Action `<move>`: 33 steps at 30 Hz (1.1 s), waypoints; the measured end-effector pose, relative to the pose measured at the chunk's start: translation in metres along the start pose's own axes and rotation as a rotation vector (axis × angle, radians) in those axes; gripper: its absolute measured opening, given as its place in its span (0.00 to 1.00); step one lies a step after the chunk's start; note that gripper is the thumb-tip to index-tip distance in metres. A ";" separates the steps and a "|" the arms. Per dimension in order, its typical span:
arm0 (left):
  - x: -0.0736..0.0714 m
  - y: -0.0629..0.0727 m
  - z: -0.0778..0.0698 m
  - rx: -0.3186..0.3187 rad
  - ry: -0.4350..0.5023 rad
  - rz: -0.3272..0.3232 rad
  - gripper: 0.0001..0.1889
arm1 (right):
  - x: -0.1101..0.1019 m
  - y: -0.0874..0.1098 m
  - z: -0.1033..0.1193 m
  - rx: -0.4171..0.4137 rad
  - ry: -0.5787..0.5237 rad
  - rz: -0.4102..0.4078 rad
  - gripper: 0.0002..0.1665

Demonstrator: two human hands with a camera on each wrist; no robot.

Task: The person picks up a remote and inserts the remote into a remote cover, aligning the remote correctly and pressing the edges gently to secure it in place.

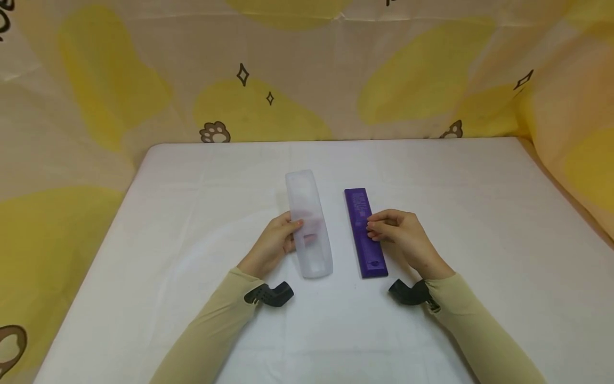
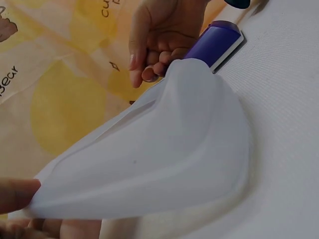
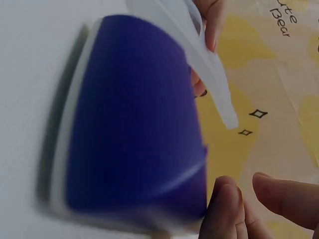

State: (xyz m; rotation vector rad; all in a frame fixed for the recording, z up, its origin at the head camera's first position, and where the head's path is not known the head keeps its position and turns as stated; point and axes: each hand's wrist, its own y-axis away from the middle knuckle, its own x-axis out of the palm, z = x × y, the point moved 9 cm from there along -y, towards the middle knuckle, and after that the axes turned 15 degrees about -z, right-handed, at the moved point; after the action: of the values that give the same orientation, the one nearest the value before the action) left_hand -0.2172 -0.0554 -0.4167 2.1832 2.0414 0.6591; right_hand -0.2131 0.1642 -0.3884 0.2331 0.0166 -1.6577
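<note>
A translucent, soft-looking remote cover (image 1: 312,205) with a small cut-out is held off the table by my left hand (image 1: 275,237). The thumb lies on its upper face and the fingers show through from underneath. To its right lies a purple remote control (image 1: 357,213), back up, with printed text and a pale underside. My right hand (image 1: 400,232) has its fingertips at the remote's right edge. In the right wrist view, the thumb (image 3: 284,199) stands apart from the forefinger, with nothing between them. The cover (image 2: 144,154) fills much of the left wrist view.
A white cloth covers the table (image 1: 192,192). Behind it and along the sides hangs a yellow patterned curtain (image 1: 297,53). Dark wrist-worn devices, one on the left sleeve (image 1: 271,294) and one on the right (image 1: 410,293), jut inward over the table.
</note>
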 end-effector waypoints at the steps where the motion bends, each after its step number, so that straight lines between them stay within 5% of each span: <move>1: 0.000 0.000 0.000 0.002 -0.001 0.002 0.21 | -0.002 0.000 -0.001 0.003 0.005 -0.007 0.17; 20: 0.001 0.001 0.002 -0.008 -0.040 0.005 0.20 | -0.015 0.000 -0.009 0.011 0.118 -0.056 0.19; 33: 0.004 0.001 0.012 -0.052 -0.053 -0.020 0.20 | -0.011 0.000 -0.012 -0.003 0.311 0.001 0.27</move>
State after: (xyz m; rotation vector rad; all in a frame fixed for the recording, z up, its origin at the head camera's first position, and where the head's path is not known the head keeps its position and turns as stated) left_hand -0.2113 -0.0485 -0.4261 2.1260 1.9949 0.6378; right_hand -0.2106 0.1771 -0.3984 0.4859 0.2533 -1.6066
